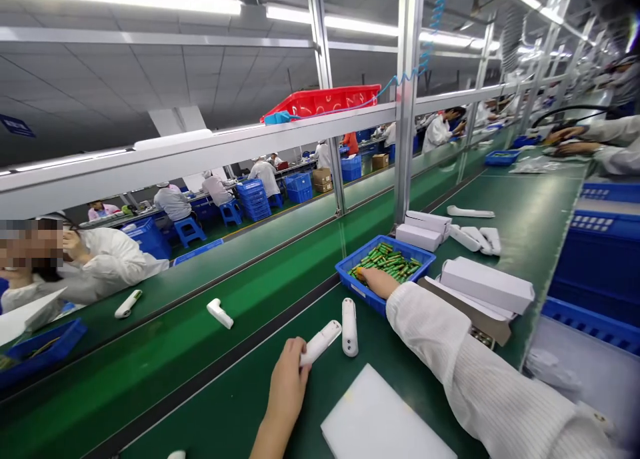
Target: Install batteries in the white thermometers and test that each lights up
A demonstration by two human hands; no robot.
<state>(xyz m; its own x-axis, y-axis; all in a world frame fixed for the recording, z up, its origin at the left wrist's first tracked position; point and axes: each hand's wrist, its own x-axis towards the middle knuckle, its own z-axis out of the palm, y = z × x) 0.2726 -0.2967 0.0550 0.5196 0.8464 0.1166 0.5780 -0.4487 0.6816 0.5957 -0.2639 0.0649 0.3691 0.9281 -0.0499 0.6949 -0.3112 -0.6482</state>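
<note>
My left hand (287, 379) is closed around the lower part of a white handheld device (323, 342), shaped like a forehead thermometer, with an open recess at its far end. Just right of it, a second white device (349, 327) lies on the green bench. My right hand (380, 284) reaches into a blue tray (363, 291) of green batteries (387, 262). Its fingers are bunched together at the pile, an orange-yellow cover on one fingertip. Whether a battery is between them is hidden. A white block (385, 416) lies on the bench before me.
White boxes (487, 284) and several white devices (477, 239) lie beyond my right arm. Left of the bench runs a green conveyor belt (175, 336) carrying a white device (220, 314). A metal post (407, 106) rises behind the tray. A co-worker (110, 262) sits across the belt.
</note>
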